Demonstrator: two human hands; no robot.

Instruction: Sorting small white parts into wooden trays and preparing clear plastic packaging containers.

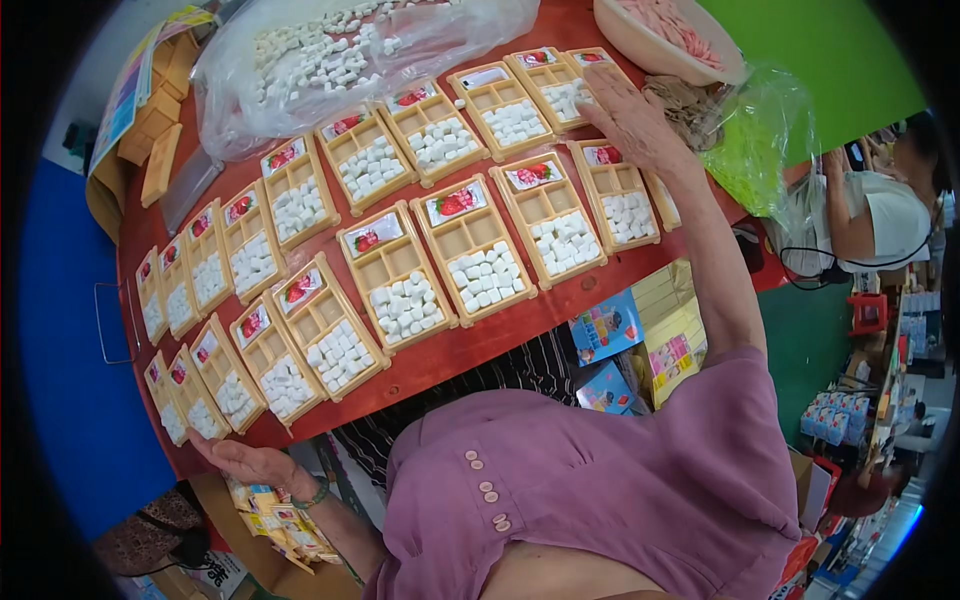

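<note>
Two rows of beige divided trays (455, 205) cover the red table (560, 310). Each holds small white marshmallow-like pieces in its larger near compartment, and most show a strawberry-printed card at the far end. My right hand (630, 120), fingers stretched out, reaches over the far right end of the back row, beside a filled tray (566, 100). At the near left corner, my left hand (245, 462) has its palm turned up and fingers extended, close to the end tray (205, 418). Nothing shows in either hand.
A clear plastic bag (230, 100) of white pieces lies at the back. At back right stands a pale bowl (735, 65) of pink strips, next to a green plastic bag (760, 165). Stacked beige trays (155, 125) sit back left. Below the table edge is a box of packets (285, 525).
</note>
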